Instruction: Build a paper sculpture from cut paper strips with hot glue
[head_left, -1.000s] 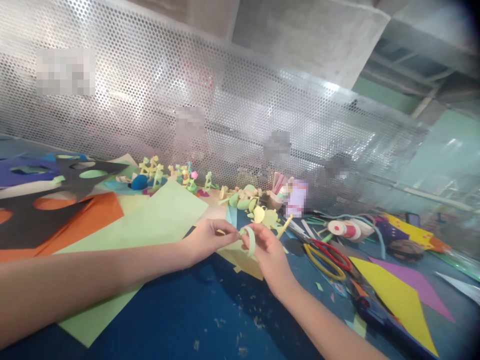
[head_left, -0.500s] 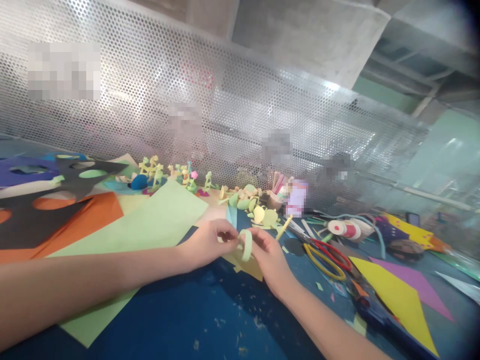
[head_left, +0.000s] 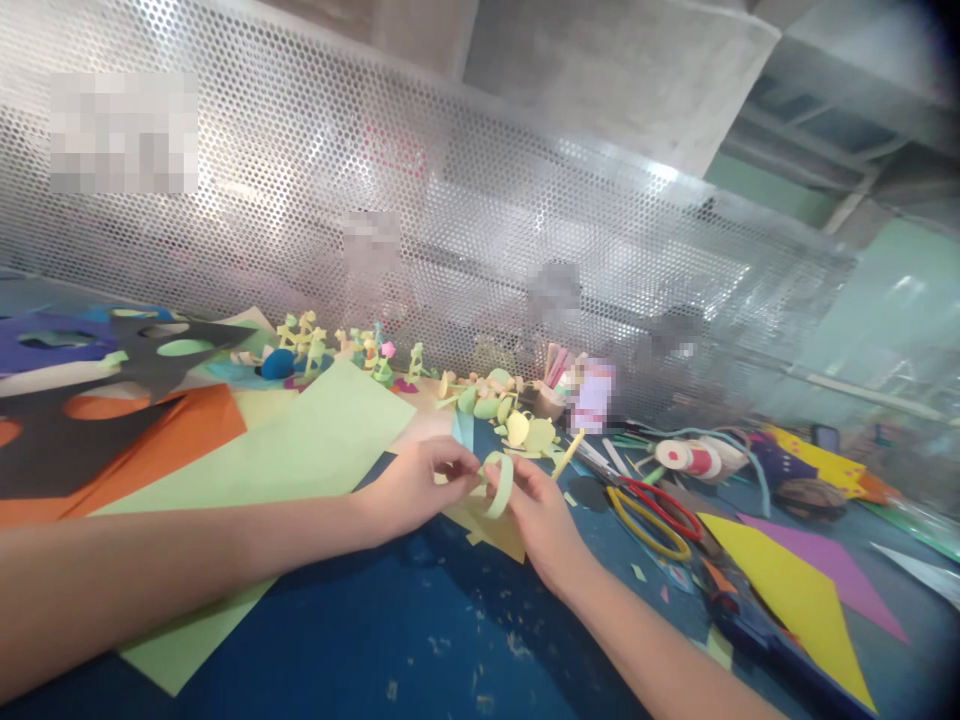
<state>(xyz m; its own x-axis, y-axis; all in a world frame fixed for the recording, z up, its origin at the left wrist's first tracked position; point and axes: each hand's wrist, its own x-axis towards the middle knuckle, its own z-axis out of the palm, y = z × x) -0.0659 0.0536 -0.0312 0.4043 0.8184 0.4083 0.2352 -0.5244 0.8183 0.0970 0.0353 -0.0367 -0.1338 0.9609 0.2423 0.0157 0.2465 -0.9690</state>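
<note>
Between my two hands is a pale green paper strip (head_left: 501,488), curled into a loop. My left hand (head_left: 420,487) pinches the strip's left side between thumb and fingertips. From the other side my right hand (head_left: 538,510) has its fingers closed around the loop; part of the strip is hidden behind them. Below the hands lies a piece of yellowish paper (head_left: 491,532) on the blue table (head_left: 420,640). A large light green sheet (head_left: 315,440) stretches under and behind my left forearm.
Scissors with red and yellow handles (head_left: 649,538) and a dark blue-handled tool (head_left: 757,630) lie at right, beside yellow paper (head_left: 787,590). Small paper figures (head_left: 307,340) and cut-out discs (head_left: 517,428) stand along the back, before a perforated metal screen (head_left: 465,220). Black cut-out sheets (head_left: 45,440) lie left.
The paper loop has shifted slightly to the right and tilted, with its curve more open. Both hands stay in nearly the same place, still holding it.
</note>
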